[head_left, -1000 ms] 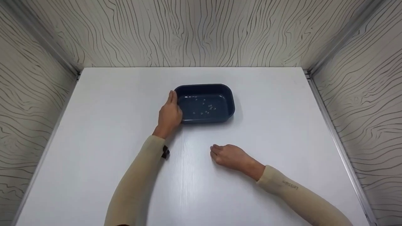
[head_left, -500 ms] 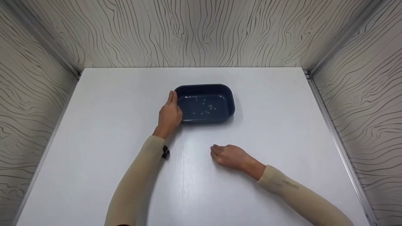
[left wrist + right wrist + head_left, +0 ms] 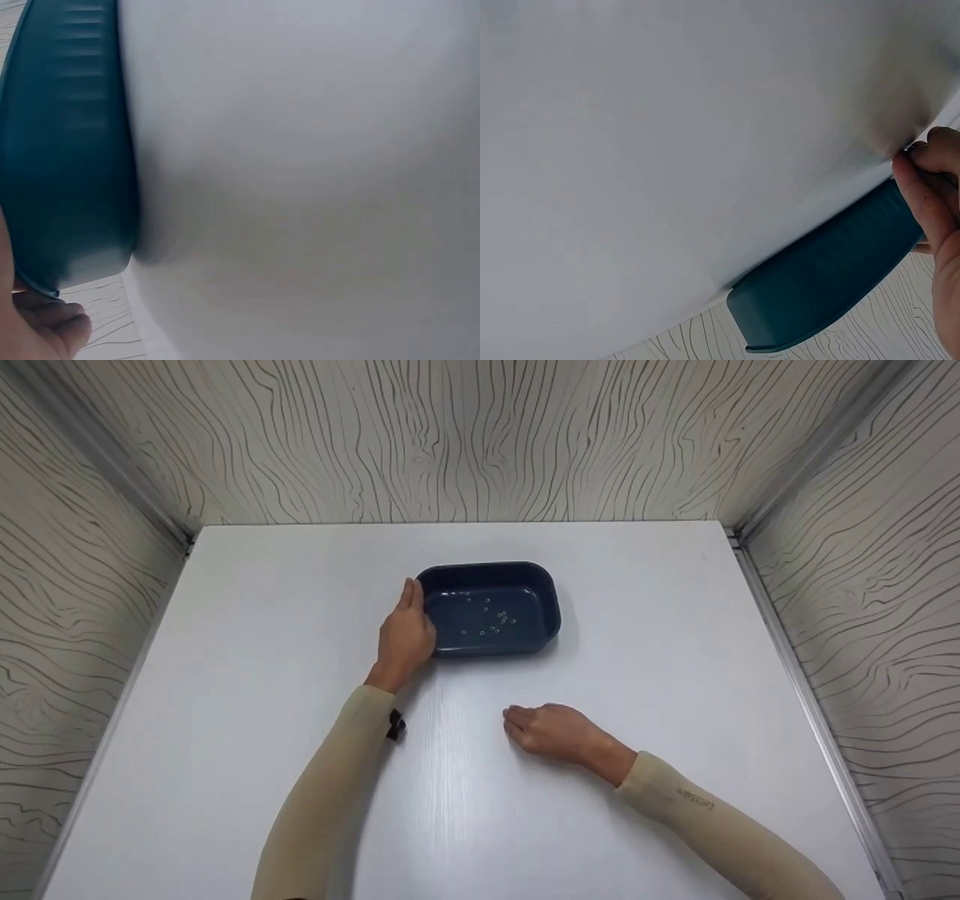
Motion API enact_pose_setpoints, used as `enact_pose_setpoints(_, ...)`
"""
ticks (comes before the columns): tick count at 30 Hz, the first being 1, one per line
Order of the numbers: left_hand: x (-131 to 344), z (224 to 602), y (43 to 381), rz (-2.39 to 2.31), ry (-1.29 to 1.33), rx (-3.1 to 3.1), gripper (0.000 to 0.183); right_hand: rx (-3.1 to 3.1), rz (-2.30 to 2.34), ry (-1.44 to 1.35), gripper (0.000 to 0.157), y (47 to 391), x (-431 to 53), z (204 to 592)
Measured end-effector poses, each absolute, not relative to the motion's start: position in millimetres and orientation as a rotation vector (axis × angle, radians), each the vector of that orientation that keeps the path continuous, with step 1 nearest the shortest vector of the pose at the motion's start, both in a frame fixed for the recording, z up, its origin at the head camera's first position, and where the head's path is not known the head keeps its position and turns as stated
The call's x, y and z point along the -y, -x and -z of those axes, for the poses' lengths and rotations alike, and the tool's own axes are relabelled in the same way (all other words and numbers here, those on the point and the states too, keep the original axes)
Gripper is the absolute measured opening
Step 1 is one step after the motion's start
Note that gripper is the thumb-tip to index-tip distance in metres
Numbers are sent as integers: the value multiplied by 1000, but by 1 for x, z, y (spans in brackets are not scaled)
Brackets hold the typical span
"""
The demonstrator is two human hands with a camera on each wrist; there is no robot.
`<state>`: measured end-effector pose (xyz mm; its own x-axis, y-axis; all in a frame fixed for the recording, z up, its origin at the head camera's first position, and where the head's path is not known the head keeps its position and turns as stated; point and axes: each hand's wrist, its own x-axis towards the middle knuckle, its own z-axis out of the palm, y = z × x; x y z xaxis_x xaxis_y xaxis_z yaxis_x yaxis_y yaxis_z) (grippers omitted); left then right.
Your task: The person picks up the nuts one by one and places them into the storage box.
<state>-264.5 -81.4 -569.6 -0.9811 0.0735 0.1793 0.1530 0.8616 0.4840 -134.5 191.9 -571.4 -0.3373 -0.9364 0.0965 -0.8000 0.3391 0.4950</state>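
A dark blue rectangular tub (image 3: 491, 649) stands upright on the white table (image 3: 637, 645). Several tiny pale rings (image 3: 503, 616) lie scattered over its floor; their exact kind is too small to tell. My left hand (image 3: 406, 634) grips the tub's left side, and the left wrist view shows fingers curled at its rim. Nearer to me, down at the tabletop, my right hand (image 3: 555, 733) has its thumb and fingers pinched together. A tiny dark, shiny bit shows between those fingertips in the right wrist view, mostly hidden by them.
Wood-patterned panels (image 3: 480, 442) rise behind the table and on both sides. Metal rails (image 3: 810, 720) run along the side edges. A small black device (image 3: 396, 725) sits at the left sleeve's cuff.
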Motion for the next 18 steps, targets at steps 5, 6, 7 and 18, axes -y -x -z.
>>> enact_pose_setpoints(5,80,566,265,748,188,2894,59,2249,518,-1529,30,134,-192,570)
enact_pose_setpoints(6,80,566,265,747,193,2895,59,2250,511,-1529,30,134,-192,570)
enact_pose_setpoints(7,80,566,264,746,195,2894,59,2251,500,-1528,30,134,-192,570)
enact_pose_setpoints(18,81,567,264,741,188,2909,58,2321,341,-1514,37,136,-198,562)
